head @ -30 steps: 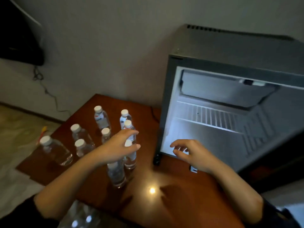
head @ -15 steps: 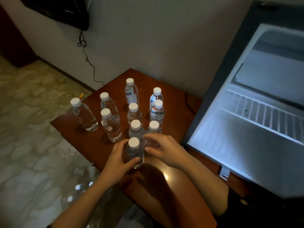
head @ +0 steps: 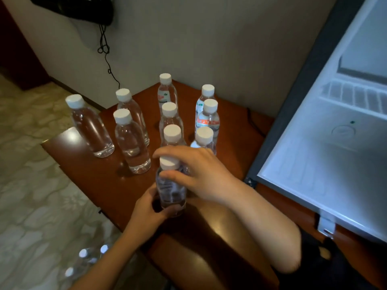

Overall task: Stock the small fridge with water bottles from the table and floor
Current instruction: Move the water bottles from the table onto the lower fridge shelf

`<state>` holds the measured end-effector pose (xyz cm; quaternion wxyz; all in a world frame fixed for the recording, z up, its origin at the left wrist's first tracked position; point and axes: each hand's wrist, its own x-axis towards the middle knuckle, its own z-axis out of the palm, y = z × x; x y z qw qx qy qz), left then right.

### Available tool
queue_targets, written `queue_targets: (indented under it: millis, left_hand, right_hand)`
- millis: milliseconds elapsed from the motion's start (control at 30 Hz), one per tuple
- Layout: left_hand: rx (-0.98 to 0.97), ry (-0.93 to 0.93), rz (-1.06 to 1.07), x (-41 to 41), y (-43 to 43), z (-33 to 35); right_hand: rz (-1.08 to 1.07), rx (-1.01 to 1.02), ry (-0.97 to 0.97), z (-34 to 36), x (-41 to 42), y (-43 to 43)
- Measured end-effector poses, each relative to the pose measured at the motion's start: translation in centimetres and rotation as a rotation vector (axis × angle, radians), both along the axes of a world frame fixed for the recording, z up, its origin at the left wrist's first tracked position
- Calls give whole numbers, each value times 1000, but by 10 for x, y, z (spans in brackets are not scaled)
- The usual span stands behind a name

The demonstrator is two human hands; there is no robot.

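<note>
- The left hand [head: 146, 212] is wrapped round the lower body of the nearest bottle [head: 170, 189], with the fingers curled in at its base.
- The right hand [head: 201, 174] is curled over the same bottle's shoulder. The thumb lies across the front just below the white cap [head: 169, 163], and the index finger is arched above it.
- The bottle is held upright near the front edge of the table [head: 100, 185]; whether its base is off the wood cannot be told.
- One firm grip on the body is judged enough. The thin clear plastic would likely dent if squeezed hard.
- A straight lift is advised before any swing to the right, since the other bottles [head: 132, 143] stand just behind and could be knocked.
- The open fridge [head: 314, 174] stands to the right, with no bottles seen inside. The back is best filled first.
- Further bottles on the floor [head: 88, 258] can be taken afterwards.
</note>
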<state>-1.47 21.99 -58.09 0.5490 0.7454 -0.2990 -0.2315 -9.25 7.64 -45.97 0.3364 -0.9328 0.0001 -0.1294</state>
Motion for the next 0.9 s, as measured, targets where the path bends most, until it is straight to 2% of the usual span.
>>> queue_targets:
  millis: [167, 467, 733, 900]
  left_hand:
    - [-118, -62, -38, 2, -3, -15]
    - [-201, -152, -241, -42, 17, -14]
    - [-216, -219, -316, -79, 37, -21]
    - [-233, -218, -397, -104, 43, -23]
  right_hand:
    - [-17, -50, -85, -7, -8, 7]
    - [-246, -141, -201, -20, -67, 42]
    - [-334, -31, -214, -24, -124, 77]
    - [-400, 69, -147, -36, -168, 97]
